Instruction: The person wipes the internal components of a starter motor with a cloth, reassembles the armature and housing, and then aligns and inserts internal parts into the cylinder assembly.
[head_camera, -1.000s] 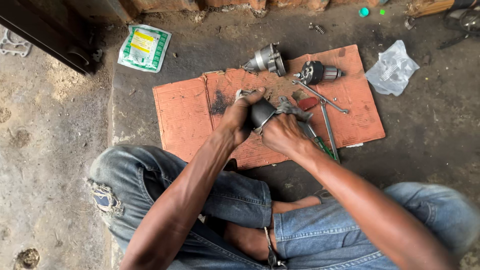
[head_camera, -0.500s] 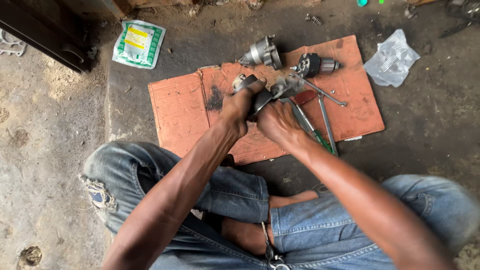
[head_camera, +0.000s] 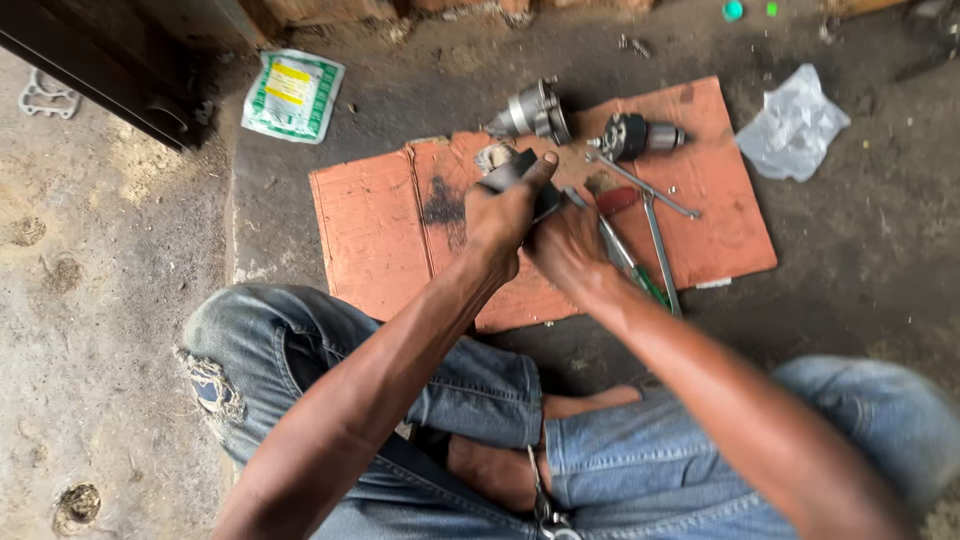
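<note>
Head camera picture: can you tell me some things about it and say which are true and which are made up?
1. Both hands hold a dark metal part over the orange board. True.
2. The left hand is flat on the floor. False: it grips the dark part, thumb up.
3. A silver round part lies at the board's far edge. True.
4. The clear plastic bag lies on the board. False: it lies on the ground right of it.
5. The right hand holds the green and yellow packet. False: the packet lies far off on the ground.
</note>
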